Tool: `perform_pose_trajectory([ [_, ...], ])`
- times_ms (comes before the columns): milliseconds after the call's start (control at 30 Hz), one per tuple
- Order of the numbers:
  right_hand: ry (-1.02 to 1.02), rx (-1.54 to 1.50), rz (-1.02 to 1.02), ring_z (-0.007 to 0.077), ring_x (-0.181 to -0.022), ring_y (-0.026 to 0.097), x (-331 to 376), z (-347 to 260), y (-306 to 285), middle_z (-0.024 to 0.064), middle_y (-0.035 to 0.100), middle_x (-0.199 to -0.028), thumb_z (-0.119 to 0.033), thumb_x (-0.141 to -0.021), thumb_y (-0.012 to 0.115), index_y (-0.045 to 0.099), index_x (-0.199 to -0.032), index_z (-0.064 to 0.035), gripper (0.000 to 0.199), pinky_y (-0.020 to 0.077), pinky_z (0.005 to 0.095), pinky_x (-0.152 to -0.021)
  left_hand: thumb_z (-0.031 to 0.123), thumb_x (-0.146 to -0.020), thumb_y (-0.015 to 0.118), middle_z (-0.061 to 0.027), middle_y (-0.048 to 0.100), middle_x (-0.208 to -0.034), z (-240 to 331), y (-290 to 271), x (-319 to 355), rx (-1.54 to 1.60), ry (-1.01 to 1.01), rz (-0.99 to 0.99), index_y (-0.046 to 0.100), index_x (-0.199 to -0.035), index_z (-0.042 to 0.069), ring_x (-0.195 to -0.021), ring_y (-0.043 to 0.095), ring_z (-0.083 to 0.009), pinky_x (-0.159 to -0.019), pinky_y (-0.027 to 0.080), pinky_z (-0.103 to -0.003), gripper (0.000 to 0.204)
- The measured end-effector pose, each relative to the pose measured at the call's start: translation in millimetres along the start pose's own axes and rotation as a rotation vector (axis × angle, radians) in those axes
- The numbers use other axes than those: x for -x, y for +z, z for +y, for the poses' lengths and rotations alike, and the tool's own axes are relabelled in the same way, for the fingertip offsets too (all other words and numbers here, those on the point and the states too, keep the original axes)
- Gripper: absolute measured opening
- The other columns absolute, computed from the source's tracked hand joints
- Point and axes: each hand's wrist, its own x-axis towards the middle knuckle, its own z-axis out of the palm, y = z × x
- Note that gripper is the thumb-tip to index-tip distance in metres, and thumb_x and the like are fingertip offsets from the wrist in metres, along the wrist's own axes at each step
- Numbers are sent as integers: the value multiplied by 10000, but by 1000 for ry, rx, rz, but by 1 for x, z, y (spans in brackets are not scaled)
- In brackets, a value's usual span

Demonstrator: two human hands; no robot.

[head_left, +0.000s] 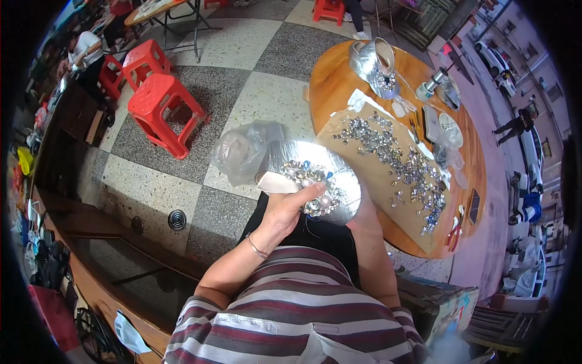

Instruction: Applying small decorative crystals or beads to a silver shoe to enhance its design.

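Note:
In front of my lap is a shiny silver curved piece point(347, 176), set with a dense cluster of clear, blue and pearly rhinestones point(310, 176). My left hand point(290, 209) is closed on it, thumb pressed over the stones and fingers underneath. A pale beige band point(276, 182) sticks out beside that thumb. At the piece's lower right edge, my right hand point(364, 215) holds it from below, its fingers mostly hidden behind the silver. Many loose rhinestones point(394, 159) lie on a brown cardboard sheet point(370, 176) to my right.
The oval wooden table point(327, 79) also bears another silver piece point(367, 60), a metal canister point(431, 84), tweezers point(414, 124), red-handled pliers point(454, 233) and a phone-like dark slab point(474, 206). A clear plastic bag point(242, 151) and red stools point(163, 112) stand left. A person point(88, 54) sits far left.

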Motion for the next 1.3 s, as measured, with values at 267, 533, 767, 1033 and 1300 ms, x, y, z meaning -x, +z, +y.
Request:
perform_pose_trajectory([
  [267, -52, -78, 295, 144, -870, 609, 11, 5, 10, 106, 603, -1048, -148, -902, 475, 499, -1163, 23, 314, 515, 254, -709, -27, -733, 655, -82, 593, -1005, 4, 5, 14, 11, -19, -43, 479, -1148, -2, -908, 592, -170, -801, 491, -308, 452],
  [533, 39, -433, 22, 137, -841, 550, 17, -26, -61, 69, 546, -915, -54, -899, 397, 482, -1086, 36, 225, 485, 253, -699, -45, -724, 646, -85, 592, -1010, 8, -12, 4, 100, -62, -46, 475, -1153, -6, -925, 590, -181, -820, 487, -319, 464],
  [767, -317, -381, 207, 123, -739, 503, 98, -160, -133, 70, 493, -835, 35, -849, 467, 481, -931, 6, 88, 462, 216, -620, -26, -717, 653, -87, 610, -984, 54, -59, 6, 9, 67, -14, 501, -1133, -7, -908, 601, -185, -795, 502, -320, 443],
  [1033, -770, 1590, 1643, 163, -689, 534, 384, -308, -311, 58, 601, -820, -189, -817, 568, 628, -956, -13, 232, 451, 250, -621, -84, -665, 664, -101, 604, -1011, 133, -119, 29, -204, 142, -44, 492, -1145, -7, -939, 595, -190, -827, 488, -320, 516],
  [1300, -182, 2075, 2411, 233, -800, 587, 414, -306, -315, 147, 627, -970, -248, -885, 515, 622, -987, -7, 283, 483, 354, -659, -78, -671, 667, -89, 624, -993, 188, -196, 43, -122, 86, 31, 539, -1102, -2, -893, 621, -197, -810, 510, -334, 456],
])
